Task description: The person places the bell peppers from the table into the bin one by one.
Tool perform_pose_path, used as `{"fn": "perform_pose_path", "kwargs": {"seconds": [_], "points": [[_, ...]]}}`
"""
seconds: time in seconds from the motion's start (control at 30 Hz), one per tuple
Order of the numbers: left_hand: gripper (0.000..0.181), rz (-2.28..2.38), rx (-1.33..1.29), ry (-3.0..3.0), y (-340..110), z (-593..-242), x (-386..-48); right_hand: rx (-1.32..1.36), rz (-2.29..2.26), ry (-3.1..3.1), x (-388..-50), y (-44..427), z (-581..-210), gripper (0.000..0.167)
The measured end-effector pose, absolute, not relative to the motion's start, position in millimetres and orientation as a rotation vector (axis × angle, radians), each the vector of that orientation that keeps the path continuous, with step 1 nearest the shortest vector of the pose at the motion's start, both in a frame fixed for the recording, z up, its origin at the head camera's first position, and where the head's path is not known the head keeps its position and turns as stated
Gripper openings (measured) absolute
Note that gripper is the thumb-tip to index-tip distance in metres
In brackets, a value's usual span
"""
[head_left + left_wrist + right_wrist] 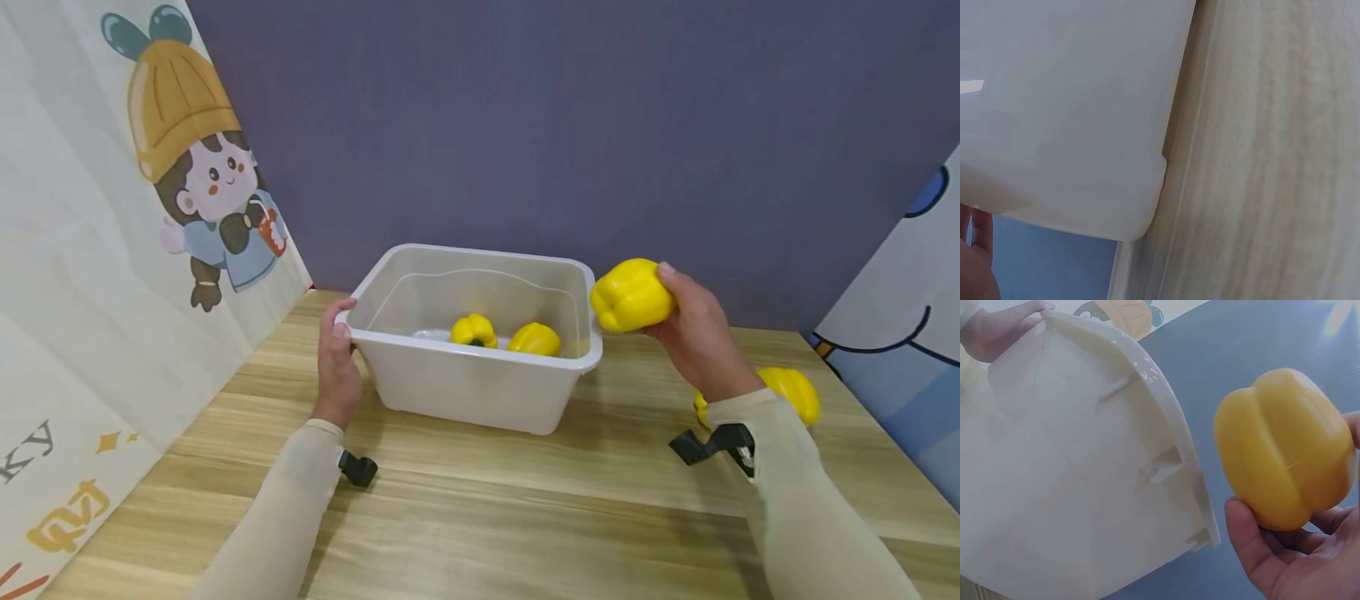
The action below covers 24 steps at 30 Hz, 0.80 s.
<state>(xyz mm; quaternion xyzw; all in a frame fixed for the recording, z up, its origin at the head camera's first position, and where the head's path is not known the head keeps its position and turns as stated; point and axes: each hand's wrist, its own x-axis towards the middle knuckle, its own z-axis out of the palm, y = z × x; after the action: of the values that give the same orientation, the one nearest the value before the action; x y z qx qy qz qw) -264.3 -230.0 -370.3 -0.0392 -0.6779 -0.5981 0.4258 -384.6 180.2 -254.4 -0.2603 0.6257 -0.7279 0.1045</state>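
A white plastic bin (465, 387) stands on the wooden table, two yellow bell peppers (536, 339) lying inside it. My left hand (337, 367) grips the bin's left rim, thumb and fingers about the edge. In my right hand (697, 325) is another yellow bell pepper (632, 295), held in the air just beside the bin's right rim. The right wrist view shows this pepper (1282, 450) between thumb and fingers, apart from the bin (1085, 450). Mostly the bin's outer wall (1066, 112) fills the left wrist view, with part of the left hand (975, 262) at the corner.
More yellow pepper (797, 396) shows on the table behind my right forearm, which hides part of it. A dark blue-grey panel (525, 125) rises behind the bin. Printed cartoon sheets (90, 250) border the wooden table (525, 517) on the left and right.
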Motion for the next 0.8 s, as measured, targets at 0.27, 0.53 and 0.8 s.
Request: {"fn": "perform_pose_path", "kwargs": {"seconds": [0.27, 0.53, 0.8], "points": [[0.052, -1.483, -0.073, -1.703, -230.7, -370.0, -263.6, -0.737, -2.179, 1.826, -386.9, 163.5, -249.3, 0.041], [0.05, -1.472, -0.082, -1.7, -229.3, -368.8, -265.1, -0.775, -2.172, 1.841, -394.3, 151.3, -242.4, 0.043], [0.05, -1.484, -0.072, -1.69, -227.5, -370.9, -267.9, -0.76, -2.099, 1.898, -414.6, 137.6, -237.3, 0.055]]}}
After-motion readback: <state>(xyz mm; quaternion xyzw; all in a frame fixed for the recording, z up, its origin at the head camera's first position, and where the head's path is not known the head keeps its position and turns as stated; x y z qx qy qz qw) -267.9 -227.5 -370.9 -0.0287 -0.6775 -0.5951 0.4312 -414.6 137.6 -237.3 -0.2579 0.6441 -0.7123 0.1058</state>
